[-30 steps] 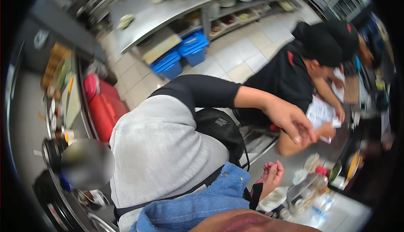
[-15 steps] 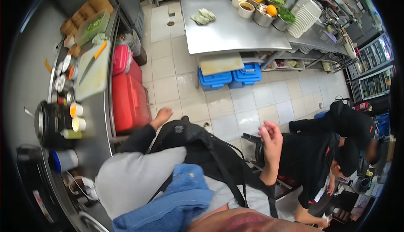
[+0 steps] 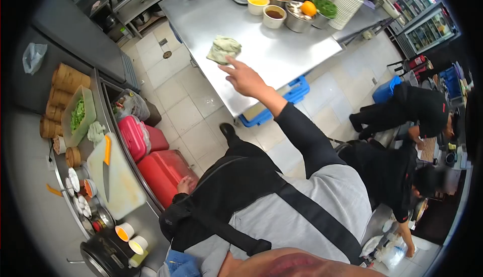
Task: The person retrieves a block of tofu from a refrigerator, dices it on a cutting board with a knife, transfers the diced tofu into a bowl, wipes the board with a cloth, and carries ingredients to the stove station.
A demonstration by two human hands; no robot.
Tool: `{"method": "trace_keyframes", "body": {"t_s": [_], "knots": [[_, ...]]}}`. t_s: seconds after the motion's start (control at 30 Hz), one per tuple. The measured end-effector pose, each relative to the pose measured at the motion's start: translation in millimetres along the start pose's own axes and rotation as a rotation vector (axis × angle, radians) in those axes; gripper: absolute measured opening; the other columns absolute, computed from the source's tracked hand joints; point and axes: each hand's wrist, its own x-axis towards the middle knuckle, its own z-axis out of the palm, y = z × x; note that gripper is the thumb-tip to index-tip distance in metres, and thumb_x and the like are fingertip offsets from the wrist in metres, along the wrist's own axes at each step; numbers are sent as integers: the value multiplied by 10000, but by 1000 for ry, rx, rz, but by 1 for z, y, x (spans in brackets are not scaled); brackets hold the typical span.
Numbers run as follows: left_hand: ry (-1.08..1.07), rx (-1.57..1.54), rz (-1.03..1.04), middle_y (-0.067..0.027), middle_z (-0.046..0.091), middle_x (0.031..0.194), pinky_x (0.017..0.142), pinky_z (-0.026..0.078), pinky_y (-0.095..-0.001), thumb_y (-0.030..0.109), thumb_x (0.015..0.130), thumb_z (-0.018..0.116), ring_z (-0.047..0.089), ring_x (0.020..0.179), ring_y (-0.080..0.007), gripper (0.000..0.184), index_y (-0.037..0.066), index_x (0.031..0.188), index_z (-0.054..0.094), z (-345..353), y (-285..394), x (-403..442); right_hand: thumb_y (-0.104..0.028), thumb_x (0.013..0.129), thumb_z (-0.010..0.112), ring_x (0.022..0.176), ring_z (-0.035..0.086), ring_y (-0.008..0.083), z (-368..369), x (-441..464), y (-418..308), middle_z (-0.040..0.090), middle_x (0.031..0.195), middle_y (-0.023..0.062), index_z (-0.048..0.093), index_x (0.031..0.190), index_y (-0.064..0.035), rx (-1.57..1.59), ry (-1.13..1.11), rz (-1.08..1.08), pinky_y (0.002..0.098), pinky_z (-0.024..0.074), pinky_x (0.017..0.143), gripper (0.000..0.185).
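Observation:
My right hand reaches over the steel table, fingers stretched out and apart. Its fingertips are at the lower edge of a crumpled pale green cloth; whether they touch it I cannot tell. My left hand hangs low by my side, close to the red bin, with fingers loosely apart and nothing visible in them. To the left, a knife with an orange handle lies on a white cutting board.
Bowls of sauce, vegetables and stacked white plates stand along the table's far right side. Blue bins sit beneath it. On the left counter are a greens container and bamboo steamers. Two people in black work at right.
I have turned and moved closer to the table. My right hand has gone from beside my body out to the cloth. My left hand is now lower, by the red bin.

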Motion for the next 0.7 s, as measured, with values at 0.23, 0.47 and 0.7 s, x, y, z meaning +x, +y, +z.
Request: {"method": "trace_keyframes", "body": {"t_s": [0.23, 0.47, 0.7], "knots": [[-36, -5, 99, -74, 682, 1011, 671, 529, -263, 182, 944, 681, 660, 822, -150, 396, -7, 1280, 592, -99, 102, 154, -190, 876, 621, 1264, 518, 386, 77, 171, 157, 461, 1445, 209, 595, 1353, -119, -89, -115, 215, 422, 436, 1058, 482], [75, 116, 207, -72, 687, 1040, 753, 536, -257, 170, 967, 650, 660, 882, -144, 356, -8, 1271, 599, -104, 375, 177, -206, 931, 501, 1248, 542, 362, 120, 389, 334, 528, 1382, 223, 577, 1364, -152, -26, -16, 590, 430, 464, 1015, 443], [-119, 82, 455, -28, 652, 958, 748, 484, -244, 199, 978, 643, 592, 783, -105, 359, 3, 1277, 608, -6, 604, 234, -217, 933, 519, 1152, 584, 394, 125, 482, 323, 582, 1281, 248, 597, 1334, -127, -314, 122, 526, 464, 482, 961, 418]]}}
